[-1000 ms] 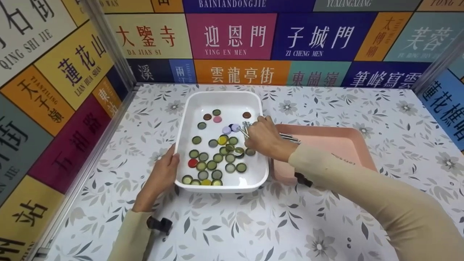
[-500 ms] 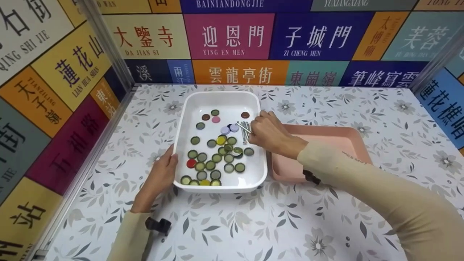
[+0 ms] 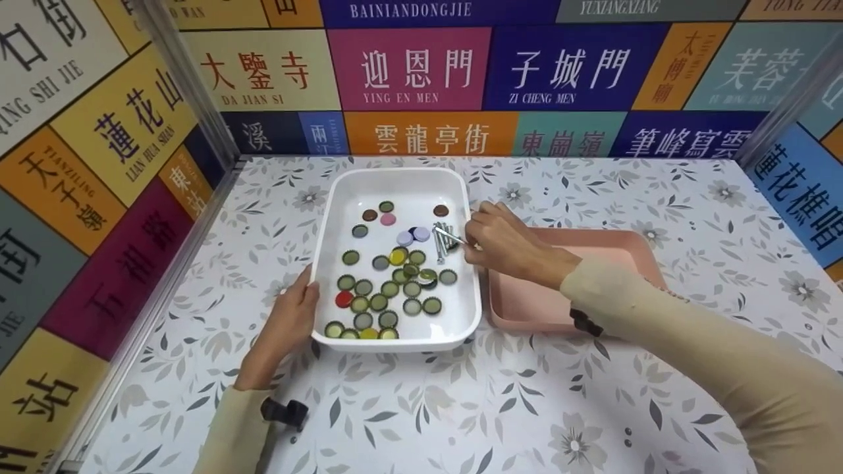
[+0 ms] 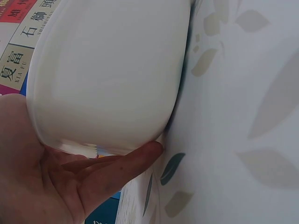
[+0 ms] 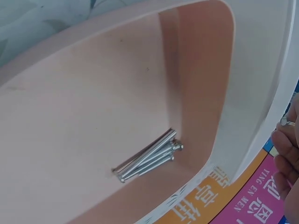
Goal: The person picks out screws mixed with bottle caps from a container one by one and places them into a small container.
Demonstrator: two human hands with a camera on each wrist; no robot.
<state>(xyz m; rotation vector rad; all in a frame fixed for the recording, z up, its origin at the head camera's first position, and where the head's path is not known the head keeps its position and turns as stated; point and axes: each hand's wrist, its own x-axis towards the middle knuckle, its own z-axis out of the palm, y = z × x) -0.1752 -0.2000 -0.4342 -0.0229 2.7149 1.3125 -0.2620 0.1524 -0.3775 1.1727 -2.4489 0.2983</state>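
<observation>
silver bolt (image 3: 450,234) pinched in right hand (image 3: 504,238), fingers narrow; left hand (image 3: 293,309) lays straight fingers against white tray (image 3: 435,344).

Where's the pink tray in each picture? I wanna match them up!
Head: the pink tray is right of the middle, beside the white tray.
Left wrist: not in this one.
Right wrist: it's big, filling most of the picture, with shiny metal pieces inside.
Shared landmark: the white tray, in all three views.

Pinches a metal bolt (image 5: 284,121) in right hand (image 5: 288,156) beside white tray (image 5: 257,70); has more bolts (image 5: 148,157) bundled inside pink tray (image 5: 93,102).
</observation>
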